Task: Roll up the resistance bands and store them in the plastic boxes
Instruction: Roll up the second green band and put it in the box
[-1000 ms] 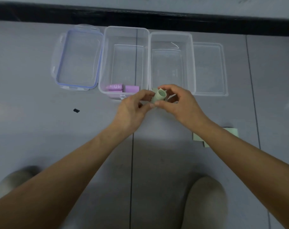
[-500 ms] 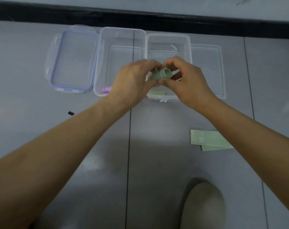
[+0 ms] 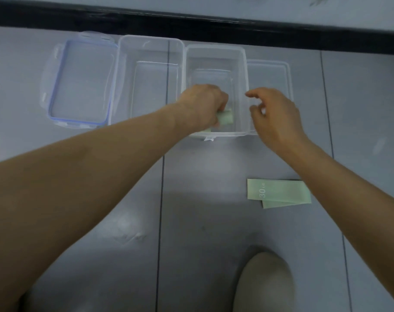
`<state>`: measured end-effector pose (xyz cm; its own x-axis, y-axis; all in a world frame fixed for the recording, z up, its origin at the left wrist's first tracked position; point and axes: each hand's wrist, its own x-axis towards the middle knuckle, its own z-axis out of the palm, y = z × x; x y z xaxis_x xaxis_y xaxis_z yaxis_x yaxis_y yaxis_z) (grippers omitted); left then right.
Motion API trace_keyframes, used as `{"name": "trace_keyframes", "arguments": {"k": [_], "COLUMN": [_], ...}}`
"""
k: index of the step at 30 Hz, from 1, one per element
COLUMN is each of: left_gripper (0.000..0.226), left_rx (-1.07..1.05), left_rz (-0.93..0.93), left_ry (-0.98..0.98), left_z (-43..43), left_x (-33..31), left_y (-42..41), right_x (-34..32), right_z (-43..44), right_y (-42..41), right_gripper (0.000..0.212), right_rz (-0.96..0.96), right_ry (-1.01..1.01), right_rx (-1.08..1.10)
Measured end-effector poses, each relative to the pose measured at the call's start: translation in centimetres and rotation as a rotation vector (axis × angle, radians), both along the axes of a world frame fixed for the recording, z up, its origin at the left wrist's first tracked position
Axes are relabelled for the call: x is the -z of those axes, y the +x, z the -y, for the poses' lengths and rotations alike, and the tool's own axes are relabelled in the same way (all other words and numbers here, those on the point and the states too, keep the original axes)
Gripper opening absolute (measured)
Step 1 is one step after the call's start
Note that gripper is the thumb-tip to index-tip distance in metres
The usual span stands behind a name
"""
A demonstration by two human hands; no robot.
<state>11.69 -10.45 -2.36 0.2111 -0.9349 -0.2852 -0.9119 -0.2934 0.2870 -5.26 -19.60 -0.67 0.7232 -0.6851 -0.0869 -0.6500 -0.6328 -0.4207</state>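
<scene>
Step in hand: stowing. The left hand (image 3: 202, 106) reaches down into the smaller clear plastic box (image 3: 215, 46), fingers curled round a rolled pale-green resistance band (image 3: 226, 118), which sits low against the box's near wall; whether it already touches the bottom I cannot tell. The right hand (image 3: 277, 115) hovers just to the right of that box, above its rim, fingers loosely spread and holding nothing. Judged next: let go without the roll springing open, so a light press as the fingers leave, then reach back toward the body on the right-hand side, where two flat green bands (image 3: 279, 191) lie overlapped on the floor (image 3: 202, 221) beside the right forearm, the top one printed "30"; these remain to be rolled. Materials: the bands look thin, matte and rubbery, flat strips with square ends, likely to uncoil if released loosely. Boxes are rigid, transparent, rectangular with rounded corners; a larger one (image 3: 146, 38) stands just left of the left hand, touching the smaller. A lid with a blue seal ring (image 3: 83, 82) lies further left, a plain clear lid (image 3: 270, 73) beyond the right hand.
</scene>
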Motion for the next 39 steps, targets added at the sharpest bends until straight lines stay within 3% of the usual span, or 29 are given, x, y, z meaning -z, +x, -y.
{"name": "trace_keyframes", "arguments": {"k": [5,12,16,24,31,39], "left_gripper": [0.03,0.023,0.024,0.033,0.035,0.03], "left_rx": [-0.01,-0.038,-0.052,-0.015,0.001,0.053], "left_rz": [-0.055,-0.068,-0.101,-0.047,-0.115,-0.047], "left_ry": [0.028,-0.039,-0.024,0.042,0.022,0.051], "left_z": [1.3,1.2,1.1,0.8,0.7,0.5], "left_x": [2.0,3.3,3.3,3.0,2.9,2.6], "left_y": [-1.7,-2.3,-2.0,-1.6,-1.5,-1.7], "right_x": [2.3,2.9,3.6,4.4,4.4,3.7], "right_z": [-1.5,-1.1,-1.0,-1.4,-1.6,-1.1], "right_y": [-2.9,-3.6,-4.2,-4.3,-4.2,-3.1], "right_gripper": [0.046,0.039,0.052,0.053,0.053,0.045], "right_rz": [0.016,0.054,0.057,0.076,0.069,-0.099], "right_ry": [0.172,0.241,0.325,0.305,0.287,0.218], "right_rx": [-0.017,-0.022,-0.003,0.009,0.006,-0.153]}}
